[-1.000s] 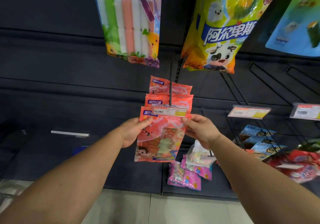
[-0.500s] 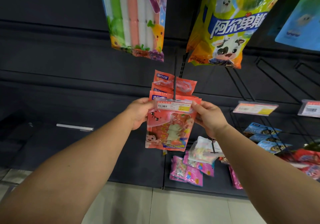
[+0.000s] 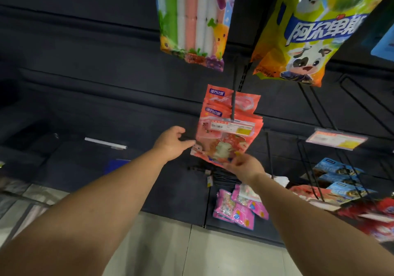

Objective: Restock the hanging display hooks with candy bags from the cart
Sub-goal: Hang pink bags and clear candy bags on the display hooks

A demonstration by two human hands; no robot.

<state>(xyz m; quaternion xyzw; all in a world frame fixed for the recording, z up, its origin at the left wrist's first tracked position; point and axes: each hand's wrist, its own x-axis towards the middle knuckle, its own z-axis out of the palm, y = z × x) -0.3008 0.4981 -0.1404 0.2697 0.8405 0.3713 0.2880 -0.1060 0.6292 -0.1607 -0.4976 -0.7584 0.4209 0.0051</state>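
Observation:
Several orange-red candy bags [image 3: 226, 147] hang in a stack on a black display hook [image 3: 233, 103], behind its price tag [image 3: 232, 127]. The front bag is tilted, with its lower end swung to the right. My left hand [image 3: 171, 143] is beside the bag's lower left corner, fingers apart, one fingertip touching the edge. Below the stack, my right hand [image 3: 245, 167] pinches the front bag's bottom edge. The cart is out of view.
A striped candy bag [image 3: 191, 19] and a yellow lollipop bag [image 3: 309, 32] hang overhead. Pink bags [image 3: 238, 209] hang lower down. Blue bags [image 3: 339, 175], red bags and bare wire hooks with a price tag [image 3: 336, 140] are on the right. The back panel is dark, over a tiled floor.
Both hands have come off the top of the front bag and dropped. The bag now hangs on the hook; the left hand has opened and the right hand has slid to the bottom edge.

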